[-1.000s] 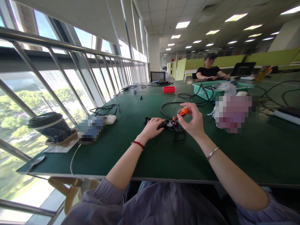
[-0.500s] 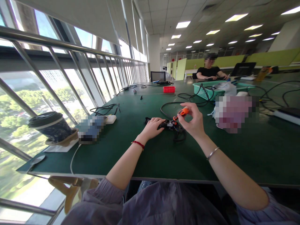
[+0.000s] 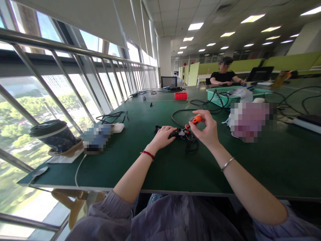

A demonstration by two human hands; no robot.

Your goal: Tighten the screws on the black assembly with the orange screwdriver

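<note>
My right hand (image 3: 206,129) is closed round the orange handle of a screwdriver (image 3: 196,119), whose shaft slants down to the left. Its tip is over or on a black device with small electronic parts (image 3: 182,133), too small to make out fully. On the left part of that device rests my left hand (image 3: 164,136), its fingers wrapped over it and pressing it to the green table (image 3: 160,170). A black cable (image 3: 175,113) curves behind the device, and dark wires (image 3: 192,146) lie beside it.
A red box (image 3: 181,96) and a green basket (image 3: 223,100) with cables stand farther back. To the left are a lidded cup (image 3: 56,135), a blurred phone-like thing (image 3: 98,139) and a white charger (image 3: 118,127). A blurred pink item (image 3: 250,122) sits right. A person (image 3: 225,75) sits across.
The screwdriver handle and the fingers of my right hand have shifted very slightly. My left hand and the black device stay where they were.
</note>
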